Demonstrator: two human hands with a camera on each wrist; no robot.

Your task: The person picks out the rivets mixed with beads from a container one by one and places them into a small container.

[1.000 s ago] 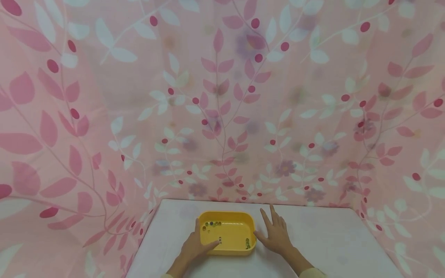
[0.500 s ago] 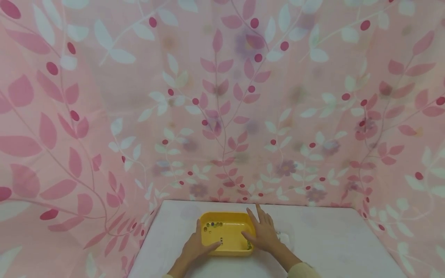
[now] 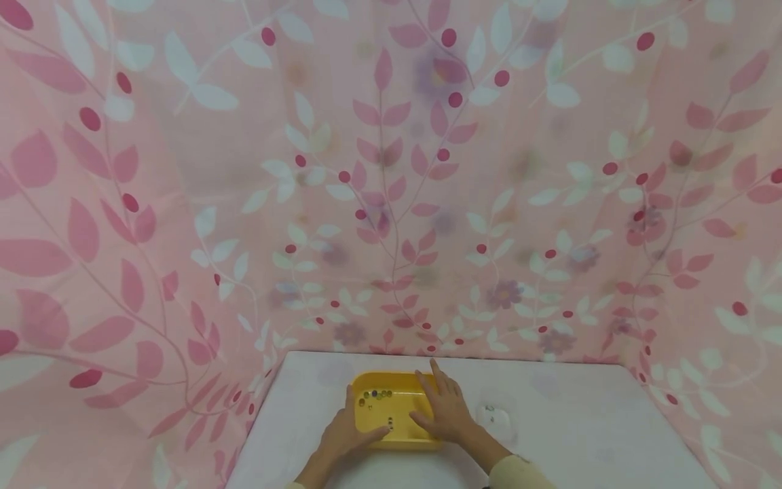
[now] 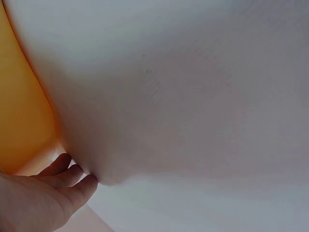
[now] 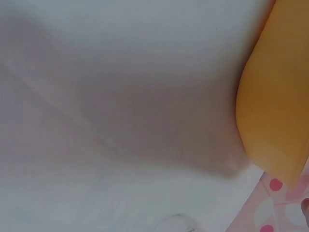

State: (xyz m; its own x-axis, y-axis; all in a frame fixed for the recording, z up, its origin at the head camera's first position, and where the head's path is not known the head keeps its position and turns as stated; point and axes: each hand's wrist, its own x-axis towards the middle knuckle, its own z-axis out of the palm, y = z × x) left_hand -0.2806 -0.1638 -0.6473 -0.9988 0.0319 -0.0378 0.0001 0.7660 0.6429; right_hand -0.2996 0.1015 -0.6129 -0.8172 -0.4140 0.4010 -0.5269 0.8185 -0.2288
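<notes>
A yellow tray rests on the white table. Small glass marbles line its back left corner, and a short row of small beads lies near the middle front. My left hand holds the tray's left side, thumb over the front rim and fingers along the outer wall; in the left wrist view the left fingers bend beside the yellow side. Over the tray's right end is my right hand, fingers spread, hiding that end. Whether it touches the tray I cannot tell.
A small clear container with a few tiny pieces in it stands right of the tray, by the right wrist. Pink leaf-patterned curtain closes off the back and both sides of the white table.
My right hand has moved left from beside the tray to over its right end, uncovering the clear container and hiding the marbles there. The left hand stays in place.
</notes>
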